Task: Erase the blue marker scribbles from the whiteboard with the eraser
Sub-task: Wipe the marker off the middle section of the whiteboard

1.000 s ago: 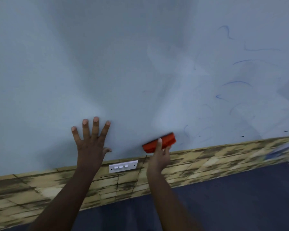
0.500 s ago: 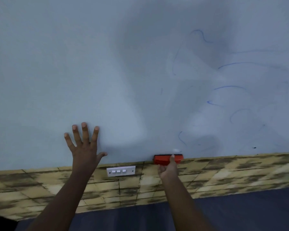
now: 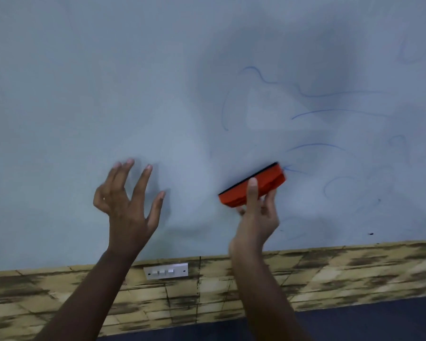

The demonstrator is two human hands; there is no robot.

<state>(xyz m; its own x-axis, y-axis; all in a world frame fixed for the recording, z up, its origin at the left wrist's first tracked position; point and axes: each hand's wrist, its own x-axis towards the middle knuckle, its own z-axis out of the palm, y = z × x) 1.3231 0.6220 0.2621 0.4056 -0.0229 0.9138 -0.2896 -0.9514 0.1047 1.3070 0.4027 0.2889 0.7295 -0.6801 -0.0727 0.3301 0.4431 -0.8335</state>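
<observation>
The whiteboard (image 3: 108, 82) fills most of the view. Thin blue scribbles (image 3: 317, 112) and faint smears cover its right half. My right hand (image 3: 256, 217) grips an orange eraser (image 3: 266, 185) with a dark felt face, tilted up to the right, its felt edge against the board just left of a short blue stroke (image 3: 294, 169). My left hand (image 3: 128, 205) is raised in front of the board to the left, fingers spread and loosely bent, holding nothing; whether its fingertips touch the board I cannot tell.
Below the board runs a band of mottled yellow-brown tiles (image 3: 342, 274). A white switch plate (image 3: 165, 270) sits on it between my forearms. A dark surface (image 3: 379, 321) lies at the bottom right. Small dark specks (image 3: 371, 234) mark the board's lower right.
My right hand has lifted the eraser from the board's bottom edge up and to the right, tilting it. My left hand has come off its flat press and its fingers have bent.
</observation>
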